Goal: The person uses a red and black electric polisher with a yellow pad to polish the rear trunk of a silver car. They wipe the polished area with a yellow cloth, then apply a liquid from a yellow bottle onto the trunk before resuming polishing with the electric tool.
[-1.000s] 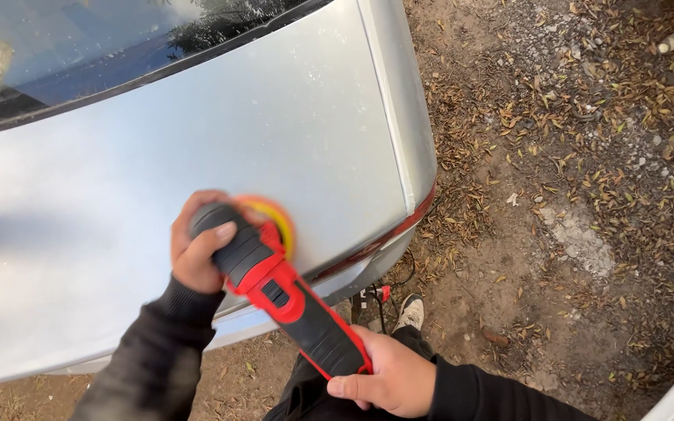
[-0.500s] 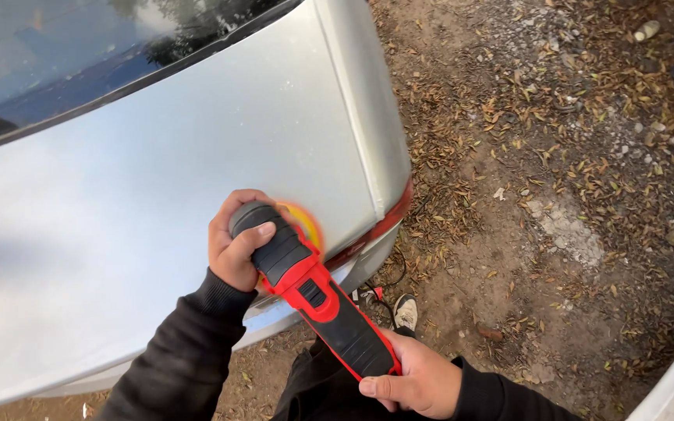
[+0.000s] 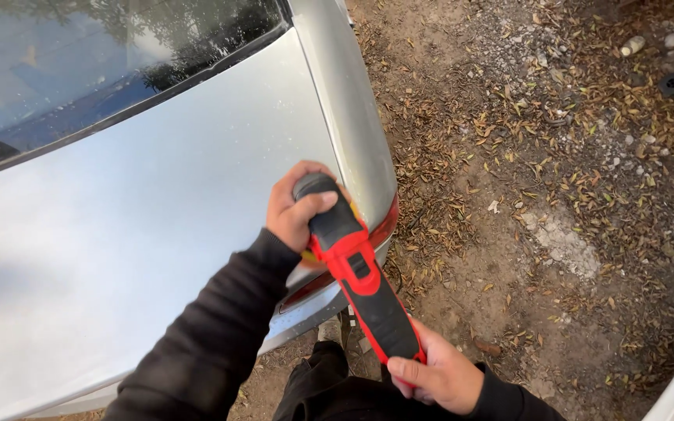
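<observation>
On the silver car trunk lid [image 3: 157, 195], near its right rear corner, the left hand [image 3: 294, 210] clenches the polisher [image 3: 356, 273] head and the right hand [image 3: 438, 378] grips its handle; keeping the pad flat should serve best.

A person stands at the near right corner of a silver car's flat metal boot lid [image 3: 142, 210], pressing a red and black handheld power polisher [image 3: 356, 273] onto it. The left hand [image 3: 296, 209] wraps over the tool's rounded black head, right beside the lid's right edge and just above the red tail light strip [image 3: 384, 224]. A sliver of yellow pad shows under the head. The right hand [image 3: 438, 374] grips the near end of the black handle. Both arms wear black sleeves. The dark rear window [image 3: 95, 70] lies at the far left. Bare dirt ground [image 3: 555, 195] strewn with dry leaves spreads to the right.
</observation>
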